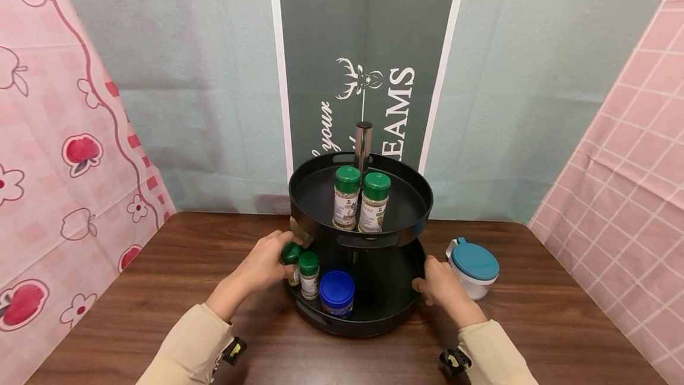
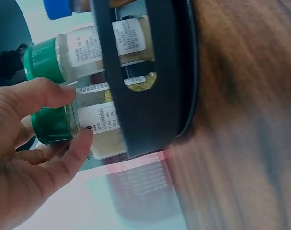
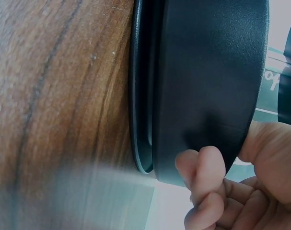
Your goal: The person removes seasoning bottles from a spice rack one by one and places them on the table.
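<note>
Left hand grips a jar; right hand pinches the lower tray.
The left fingers and thumb are closed on the green-capped jar, which is at the left inside of the lower tray, next to a second jar, then a tub. The right thumb and curled fingers hold the tray's wall, near a pot. The upper tray is above.

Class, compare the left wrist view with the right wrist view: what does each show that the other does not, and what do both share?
Only left wrist: the left hand pinching a green-lidded jar, a second jar beside it, and a blue lid.
Only right wrist: the right hand gripping the tray, and white lettering.
Both: the tray and the table.
</note>
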{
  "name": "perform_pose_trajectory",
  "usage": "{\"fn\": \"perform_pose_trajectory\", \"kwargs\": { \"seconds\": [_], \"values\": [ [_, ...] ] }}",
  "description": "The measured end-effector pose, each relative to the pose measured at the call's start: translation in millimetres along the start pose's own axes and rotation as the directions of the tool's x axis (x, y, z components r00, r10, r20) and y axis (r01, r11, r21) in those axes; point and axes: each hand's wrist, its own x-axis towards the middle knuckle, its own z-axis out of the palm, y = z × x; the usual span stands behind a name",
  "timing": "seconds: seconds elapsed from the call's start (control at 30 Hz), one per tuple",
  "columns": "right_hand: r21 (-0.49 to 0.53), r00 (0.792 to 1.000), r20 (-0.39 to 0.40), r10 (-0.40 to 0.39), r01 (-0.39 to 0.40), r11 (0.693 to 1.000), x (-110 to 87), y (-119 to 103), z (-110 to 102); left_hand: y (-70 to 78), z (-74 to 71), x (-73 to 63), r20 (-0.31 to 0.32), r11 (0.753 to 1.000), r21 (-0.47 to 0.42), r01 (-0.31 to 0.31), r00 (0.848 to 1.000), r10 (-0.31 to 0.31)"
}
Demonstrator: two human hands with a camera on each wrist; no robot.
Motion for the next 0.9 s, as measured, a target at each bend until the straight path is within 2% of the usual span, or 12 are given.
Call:
{"fn": "perform_pose_trajectory", "kwargs": {
  "seconds": [0.2, 0.37, 0.7, 0.9],
  "values": [
    [0.010, 1.000, 0.002, 0.012, -0.012, 1.000, -0.4, 0, 0, 5.4, -13.1, 4.8, -0.036, 0.999, -0.001, -0.041, 0.998, 0.041],
    [0.013, 1.000, 0.005, 0.014, -0.014, 1.000, -0.4, 0, 0, 8.1, -21.9, 6.6, -0.022, 0.999, -0.016, -0.036, 0.999, 0.035],
    [0.004, 1.000, 0.003, 0.006, -0.006, 1.000, -0.5, 0, 1, 7.2, -26.4, 7.3, -0.057, 0.999, -0.002, -0.054, 0.997, 0.054],
    [0.010, 1.000, -0.001, 0.010, -0.010, 1.000, -0.7, 0, 0, 7.3, -28.3, 8.4, -0.046, 0.998, -0.002, -0.061, 0.997, 0.061]
  ]
}}
